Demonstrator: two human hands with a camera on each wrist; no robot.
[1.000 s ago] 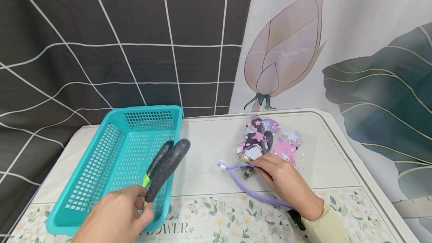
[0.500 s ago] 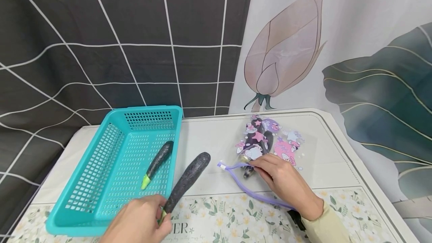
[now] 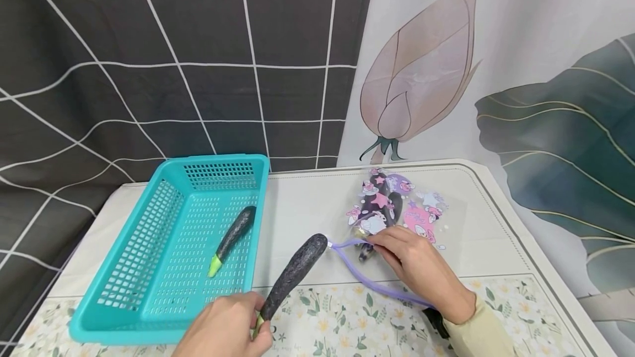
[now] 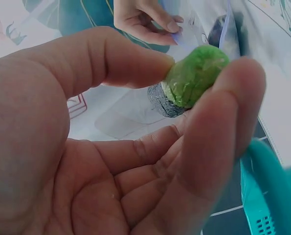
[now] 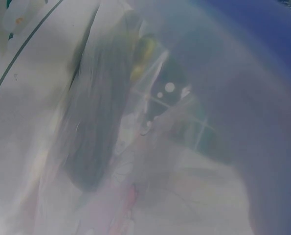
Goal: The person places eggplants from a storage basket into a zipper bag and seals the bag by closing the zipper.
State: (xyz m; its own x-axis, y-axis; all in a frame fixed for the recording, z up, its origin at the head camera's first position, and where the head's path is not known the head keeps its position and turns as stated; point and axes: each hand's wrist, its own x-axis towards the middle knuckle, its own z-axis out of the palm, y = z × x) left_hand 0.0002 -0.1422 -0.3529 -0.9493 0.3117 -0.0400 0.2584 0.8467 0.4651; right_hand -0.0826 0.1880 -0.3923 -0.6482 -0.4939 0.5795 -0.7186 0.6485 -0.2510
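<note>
My left hand pinches the green stem end of a dark eggplant, which slants up and right over the table. Its far tip overlaps the slider end of a purple zip strip. That strip edges a clear printed zip bag, whose mouth my right hand holds between thumb and fingers. Several dark eggplants lie inside the bag, partly hidden by its pink and white prints. The right wrist view looks hazily through plastic at one dark eggplant.
A turquoise slotted basket stands at the left, with a smaller eggplant lying in it. The table has a white, flower-printed cover. Behind hang a dark grid cloth and a pale curtain.
My left hand has carried the larger eggplant out over the basket's right rim, rightward to the bag's zip edge. The smaller one stayed in the basket. My right hand has kept still.
</note>
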